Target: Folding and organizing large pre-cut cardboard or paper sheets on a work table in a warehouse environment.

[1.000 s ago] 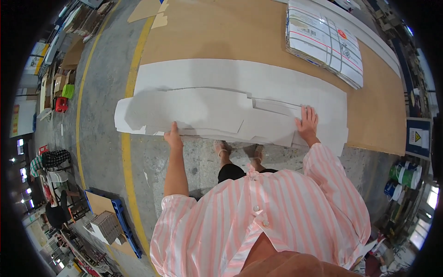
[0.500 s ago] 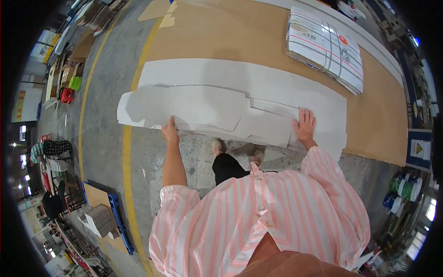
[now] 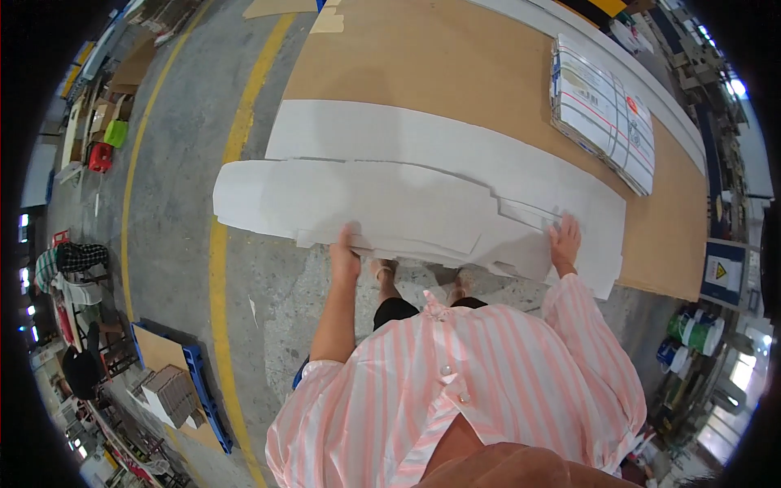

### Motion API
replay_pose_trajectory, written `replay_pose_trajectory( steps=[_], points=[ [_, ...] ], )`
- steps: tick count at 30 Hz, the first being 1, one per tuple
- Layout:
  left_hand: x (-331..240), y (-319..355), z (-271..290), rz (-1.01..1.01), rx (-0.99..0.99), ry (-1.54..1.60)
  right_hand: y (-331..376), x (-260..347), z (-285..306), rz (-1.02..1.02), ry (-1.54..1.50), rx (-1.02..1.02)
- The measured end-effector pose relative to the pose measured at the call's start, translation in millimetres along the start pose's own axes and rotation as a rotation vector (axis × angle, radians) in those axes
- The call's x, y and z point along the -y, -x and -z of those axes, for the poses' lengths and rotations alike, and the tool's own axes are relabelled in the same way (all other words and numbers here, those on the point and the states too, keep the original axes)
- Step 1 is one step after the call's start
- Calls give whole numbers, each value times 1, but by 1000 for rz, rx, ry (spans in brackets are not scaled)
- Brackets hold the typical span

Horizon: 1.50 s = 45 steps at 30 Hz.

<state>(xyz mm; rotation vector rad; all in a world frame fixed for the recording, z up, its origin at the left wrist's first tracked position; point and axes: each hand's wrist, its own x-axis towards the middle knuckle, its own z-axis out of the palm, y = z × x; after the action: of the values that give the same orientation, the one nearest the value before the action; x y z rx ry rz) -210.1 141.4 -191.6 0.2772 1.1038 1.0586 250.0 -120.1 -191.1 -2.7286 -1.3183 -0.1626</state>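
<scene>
1. In the head view, layered white cardboard pieces (image 3: 350,195) lie across the centre of the frame, their left end jutting past the edge of the brown tabletop (image 3: 455,65) and over the yellow floor line (image 3: 218,285).
2. The left hand (image 3: 346,252), just left of centre, grips the near edge of these pieces: its thumb lies on top, while the other fingers are hidden from sight.
3. The right hand (image 3: 565,244), right of centre, is spread, palm down, on the right part of the layers, with fingers pointing toward the top of the frame.
4. Beneath the pieces, a wide white cardboard sheet (image 3: 407,130) shows along their far side and at their right end.
5. At the upper right, a strapped bundle of flattened white cartons (image 3: 606,114) rests on the tabletop, apart from both hands.
6. The striped pink-and-white shirt (image 3: 455,374) fills the lower centre; the person's feet show on the grey floor (image 3: 285,333) between the forearms.
7. At the lower left, a blue pallet (image 3: 199,382) stands beside stacked brown cardboard (image 3: 172,394); at the left edge sits a person in plaid (image 3: 80,258).
</scene>
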Motion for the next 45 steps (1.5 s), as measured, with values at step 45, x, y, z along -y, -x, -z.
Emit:
replay_pose_trajectory(
  steps=[45],
  points=[
    [-128, -79, 81, -271, -280, -765, -141, 634, -26, 533, -1020, 900]
  ],
)
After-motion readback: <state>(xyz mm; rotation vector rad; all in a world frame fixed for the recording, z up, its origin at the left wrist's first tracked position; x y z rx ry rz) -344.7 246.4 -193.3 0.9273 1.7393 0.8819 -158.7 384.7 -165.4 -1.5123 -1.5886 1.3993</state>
